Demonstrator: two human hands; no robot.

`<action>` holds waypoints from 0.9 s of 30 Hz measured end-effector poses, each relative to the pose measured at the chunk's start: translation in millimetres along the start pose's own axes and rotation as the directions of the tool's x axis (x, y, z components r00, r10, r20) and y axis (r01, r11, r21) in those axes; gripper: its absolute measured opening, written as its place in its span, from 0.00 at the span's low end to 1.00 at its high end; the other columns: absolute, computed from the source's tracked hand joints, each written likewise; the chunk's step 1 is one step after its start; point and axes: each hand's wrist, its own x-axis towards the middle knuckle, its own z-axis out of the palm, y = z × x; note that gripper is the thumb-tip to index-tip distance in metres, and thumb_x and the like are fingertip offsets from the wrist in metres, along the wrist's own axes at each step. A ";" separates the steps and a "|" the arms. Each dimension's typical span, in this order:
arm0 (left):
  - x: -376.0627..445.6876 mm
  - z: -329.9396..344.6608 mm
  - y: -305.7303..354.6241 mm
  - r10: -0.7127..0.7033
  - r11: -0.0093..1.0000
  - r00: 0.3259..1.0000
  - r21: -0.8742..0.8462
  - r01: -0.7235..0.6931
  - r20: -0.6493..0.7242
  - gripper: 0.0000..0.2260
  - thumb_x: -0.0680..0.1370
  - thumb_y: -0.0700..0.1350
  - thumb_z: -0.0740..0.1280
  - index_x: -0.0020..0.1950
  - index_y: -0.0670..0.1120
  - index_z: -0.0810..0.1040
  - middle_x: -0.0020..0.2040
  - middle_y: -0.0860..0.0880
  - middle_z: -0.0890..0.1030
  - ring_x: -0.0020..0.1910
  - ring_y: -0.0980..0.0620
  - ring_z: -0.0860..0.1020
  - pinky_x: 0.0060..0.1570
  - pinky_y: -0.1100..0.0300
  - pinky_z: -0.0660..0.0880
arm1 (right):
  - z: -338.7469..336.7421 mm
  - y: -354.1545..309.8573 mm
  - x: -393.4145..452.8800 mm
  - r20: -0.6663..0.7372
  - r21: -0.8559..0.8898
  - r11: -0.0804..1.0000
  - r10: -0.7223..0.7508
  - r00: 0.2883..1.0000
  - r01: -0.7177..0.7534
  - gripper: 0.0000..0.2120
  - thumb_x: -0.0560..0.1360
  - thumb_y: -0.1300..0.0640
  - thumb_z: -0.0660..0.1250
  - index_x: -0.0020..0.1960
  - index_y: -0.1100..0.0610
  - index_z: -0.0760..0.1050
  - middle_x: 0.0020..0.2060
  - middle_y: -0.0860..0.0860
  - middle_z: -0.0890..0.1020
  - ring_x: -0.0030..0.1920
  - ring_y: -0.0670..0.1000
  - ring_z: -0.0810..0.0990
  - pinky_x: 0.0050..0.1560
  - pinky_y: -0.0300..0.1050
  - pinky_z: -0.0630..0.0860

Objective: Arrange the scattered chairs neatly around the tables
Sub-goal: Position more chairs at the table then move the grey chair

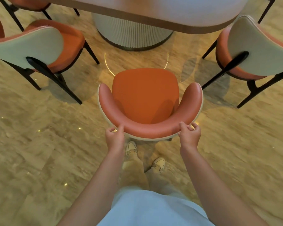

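I see the table ahead, a chair on the left and a chair on the right flanking the gap, and the middle chair facing the table, seat forward, its backrest gripped by my left hand and right hand, fingers curled over the rim.

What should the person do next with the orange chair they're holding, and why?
Probably push it straight forward toward the table. Both the left hand and right hand grip the curved backrest of the orange padded chair, which faces the long rounded white table but stands well short of it, in the gap between two matching chairs.
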 end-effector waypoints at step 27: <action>47.4 9.9 -22.1 -0.116 0.989 0.974 -0.070 0.131 0.193 0.21 0.79 0.48 0.73 0.67 0.48 0.68 0.60 0.45 0.79 0.58 0.43 0.81 0.51 0.42 0.83 | 18.7 33.7 36.0 0.165 0.016 0.948 0.312 0.936 -0.319 0.30 0.74 0.57 0.75 0.70 0.59 0.64 0.62 0.55 0.77 0.58 0.56 0.81 0.50 0.55 0.83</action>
